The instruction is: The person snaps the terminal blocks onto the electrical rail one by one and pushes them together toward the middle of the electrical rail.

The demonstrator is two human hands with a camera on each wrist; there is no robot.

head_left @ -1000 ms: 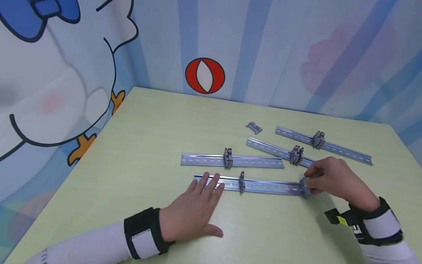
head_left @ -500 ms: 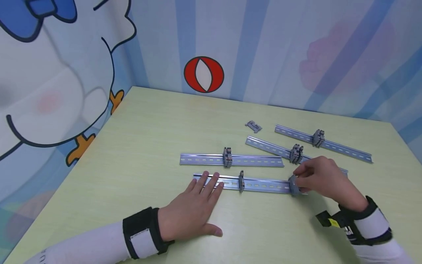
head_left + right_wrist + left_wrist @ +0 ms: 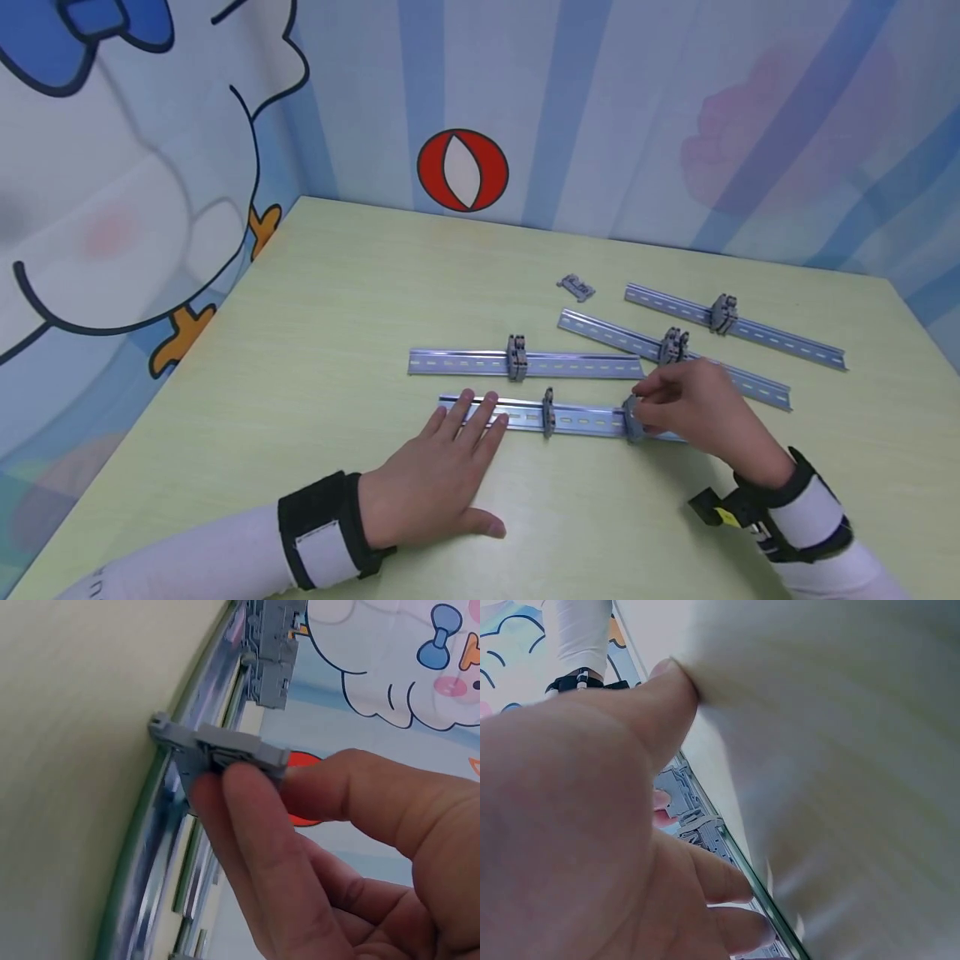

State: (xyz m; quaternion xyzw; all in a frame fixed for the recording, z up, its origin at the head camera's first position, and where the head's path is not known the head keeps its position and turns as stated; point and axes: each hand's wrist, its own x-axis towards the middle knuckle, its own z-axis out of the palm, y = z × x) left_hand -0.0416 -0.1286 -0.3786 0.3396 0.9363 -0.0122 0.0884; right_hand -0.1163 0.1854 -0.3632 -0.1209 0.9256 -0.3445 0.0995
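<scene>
Right hand (image 3: 693, 400) pinches a small grey plastic clip-on terminal block (image 3: 632, 418) between thumb and fingertips (image 3: 247, 817); block sits on the nearest long silver slotted metal rail (image 3: 581, 419), toward its right part. Wrist view shows the block upright across the rail, fingers wrapped over its top edge.

Left hand (image 3: 438, 475) lies flat, fingers straight and slightly spread, palm on the pale green tabletop (image 3: 337, 283), fingertips pressing on the left end of the same rail. It holds nothing.

A second grey block (image 3: 549, 411) stands on this rail between the two hands, apart from the pinched one.

Behind: a second silver rail (image 3: 465, 363) carrying a pair of blocks (image 3: 517, 357); two further rails (image 3: 738, 329) angled at far right, each with blocks mounted. One loose grey block (image 3: 576, 287) lies on the table beyond them, touching no rail.

Both wrists wear black straps over white sleeves
</scene>
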